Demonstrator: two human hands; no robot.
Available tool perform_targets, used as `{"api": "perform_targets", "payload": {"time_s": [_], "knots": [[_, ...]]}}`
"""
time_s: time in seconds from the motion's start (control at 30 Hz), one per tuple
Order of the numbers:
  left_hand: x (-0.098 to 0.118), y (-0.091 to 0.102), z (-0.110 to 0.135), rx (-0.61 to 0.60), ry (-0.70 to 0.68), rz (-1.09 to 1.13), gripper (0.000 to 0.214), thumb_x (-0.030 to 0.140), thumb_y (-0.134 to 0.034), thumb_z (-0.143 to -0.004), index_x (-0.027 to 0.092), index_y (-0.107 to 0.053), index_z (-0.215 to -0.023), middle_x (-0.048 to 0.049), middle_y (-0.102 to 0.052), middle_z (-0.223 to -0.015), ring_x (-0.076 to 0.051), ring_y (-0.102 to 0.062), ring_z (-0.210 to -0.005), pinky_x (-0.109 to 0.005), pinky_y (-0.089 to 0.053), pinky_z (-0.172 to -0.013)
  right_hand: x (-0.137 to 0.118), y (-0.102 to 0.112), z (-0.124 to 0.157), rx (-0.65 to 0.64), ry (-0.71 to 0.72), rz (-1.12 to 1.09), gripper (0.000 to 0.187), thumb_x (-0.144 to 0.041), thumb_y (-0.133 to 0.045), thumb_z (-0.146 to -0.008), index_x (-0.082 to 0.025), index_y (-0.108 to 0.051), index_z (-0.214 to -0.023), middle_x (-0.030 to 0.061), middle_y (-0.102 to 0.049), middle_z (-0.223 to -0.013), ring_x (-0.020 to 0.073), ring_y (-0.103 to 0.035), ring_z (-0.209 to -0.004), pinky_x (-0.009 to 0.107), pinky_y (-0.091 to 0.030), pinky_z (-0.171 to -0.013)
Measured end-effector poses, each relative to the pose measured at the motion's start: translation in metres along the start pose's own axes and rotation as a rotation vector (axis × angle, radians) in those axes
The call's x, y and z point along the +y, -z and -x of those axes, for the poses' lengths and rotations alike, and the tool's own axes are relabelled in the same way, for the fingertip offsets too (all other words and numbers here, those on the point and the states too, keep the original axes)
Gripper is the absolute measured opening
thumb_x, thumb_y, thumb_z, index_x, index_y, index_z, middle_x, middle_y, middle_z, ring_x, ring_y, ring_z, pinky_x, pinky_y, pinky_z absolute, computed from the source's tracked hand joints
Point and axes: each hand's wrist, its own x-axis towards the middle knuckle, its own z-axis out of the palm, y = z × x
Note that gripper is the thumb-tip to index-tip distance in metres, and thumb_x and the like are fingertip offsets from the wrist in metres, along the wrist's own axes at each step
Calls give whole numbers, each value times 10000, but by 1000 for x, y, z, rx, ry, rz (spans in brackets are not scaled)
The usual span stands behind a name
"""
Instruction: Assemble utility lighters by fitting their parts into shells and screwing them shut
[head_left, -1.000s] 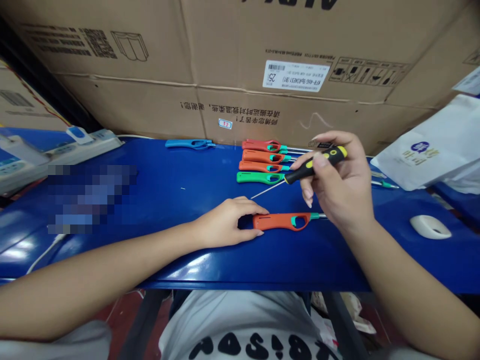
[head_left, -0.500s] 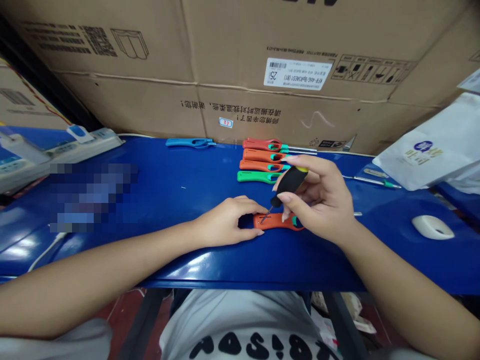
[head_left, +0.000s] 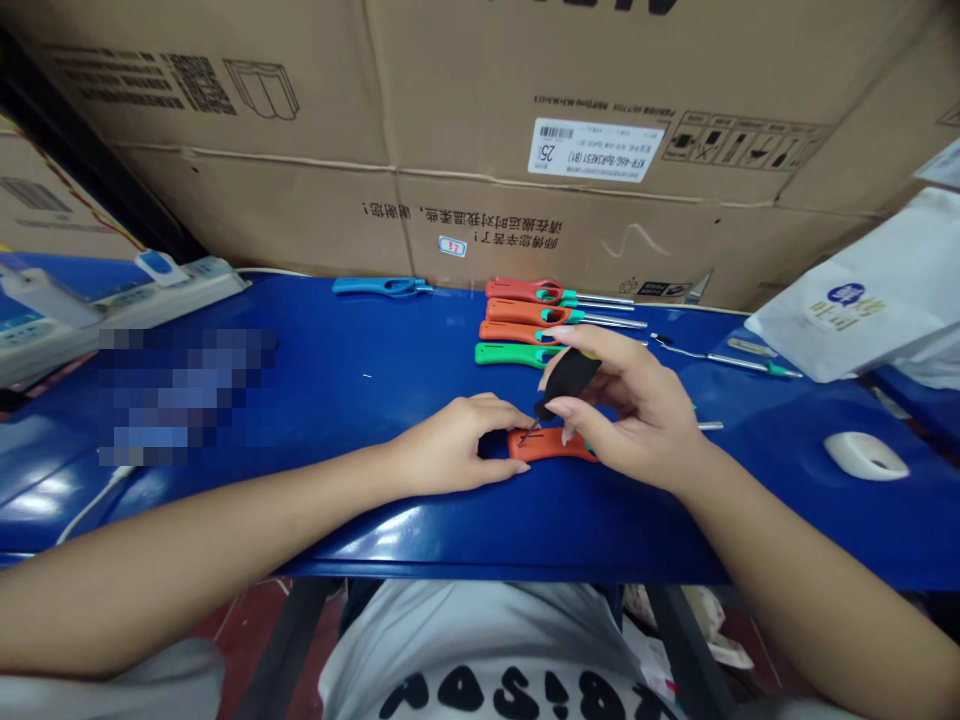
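Observation:
An orange long-nosed lighter [head_left: 559, 444] lies flat on the blue table, its metal tube pointing right. My left hand [head_left: 461, 445] grips the lighter's handle end between thumb and fingers. In my right hand [head_left: 637, 410] is a screwdriver [head_left: 571, 385] with a black handle, its thin shaft slanting down to the left. The screwdriver's tip meets the orange handle near its left end. My right hand hides part of the lighter's middle. Just behind, a green lighter [head_left: 510, 354] and several red and orange lighters [head_left: 517, 312] lie in a row.
Further left is a blue lighter casing [head_left: 382, 287]. To the right lie a loose metal tube [head_left: 742, 364], a white computer mouse [head_left: 866, 455] and a white bag [head_left: 862, 290]. A cardboard box [head_left: 300, 200] stands behind; a power strip [head_left: 150, 300] sits at the left.
My right hand and the screwdriver have shifted slightly left and down, and the tip is now nearer the handle's left end. My left hand stays in place on the lighter.

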Motion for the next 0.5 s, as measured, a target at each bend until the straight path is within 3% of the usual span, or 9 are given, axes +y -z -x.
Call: {"api": "perform_targets", "payload": {"time_s": [0.17, 0.4, 0.5], "knots": [[0, -1, 0, -26, 39, 9, 318, 274, -756, -857, 168, -699, -1151, -83, -734, -1133, -238, -668, -1072, -372, -501, -987, -9, 5, -5, -133, 18, 47, 594, -202, -532, -997, -281, -358, -1559, 99, -581, -1458, 230, -697, -1118, 361, -643, -828], [2, -3, 1, 10, 79, -17, 218, 245, -761, -828, 182, -711, -1031, -36, -742, -947, -214, -679, -897, -333, -524, -839, -17, 5, -24, -134, 172, 490, 456, -368, -647, -946, -237, -551, -1372, 77, -726, -1220, 223, -733, -955, 324, -610, -800], [1, -4, 1, 12, 81, -16, 212, 289, -765, -835, 167, -715, -1001, -55, -738, -963, -225, -680, -911, -345, -527, -841, -20, 3, -30, -154, 127, 386, 488, -266, -593, -946, -229, -502, -1424, 74, -716, -1241, 167, -713, -749, 304, -603, -718]]}}
